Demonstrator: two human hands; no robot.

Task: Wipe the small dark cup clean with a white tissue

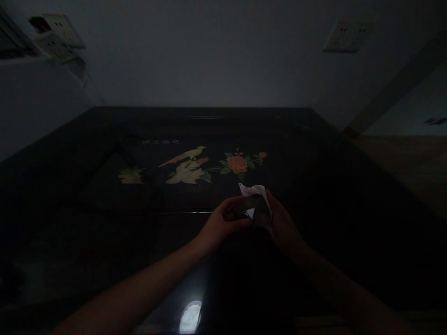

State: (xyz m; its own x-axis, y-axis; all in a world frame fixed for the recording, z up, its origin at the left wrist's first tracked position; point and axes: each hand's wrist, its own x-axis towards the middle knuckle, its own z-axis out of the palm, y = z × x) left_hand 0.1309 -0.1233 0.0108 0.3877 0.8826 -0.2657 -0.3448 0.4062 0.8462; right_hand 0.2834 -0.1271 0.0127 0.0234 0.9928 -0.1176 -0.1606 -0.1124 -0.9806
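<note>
The scene is very dim. My left hand [223, 223] and my right hand [281, 223] meet over a dark glossy table [104, 223]. Together they grip a small dark object [253, 207] that I cannot identify. A crumpled white paper or tissue [254, 190] sticks up from behind the object, against my right hand's fingers. My left fingers curl round the object's left side. My right hand closes on its right side. Both forearms reach in from the bottom edge.
The tabletop carries an inlaid picture of a pale bird [186, 163] and an orange flower [237, 164]. A light reflection [190, 317] glints near the front edge. Wall sockets [345, 35] sit on the grey wall behind. Wooden floor [412, 163] lies to the right.
</note>
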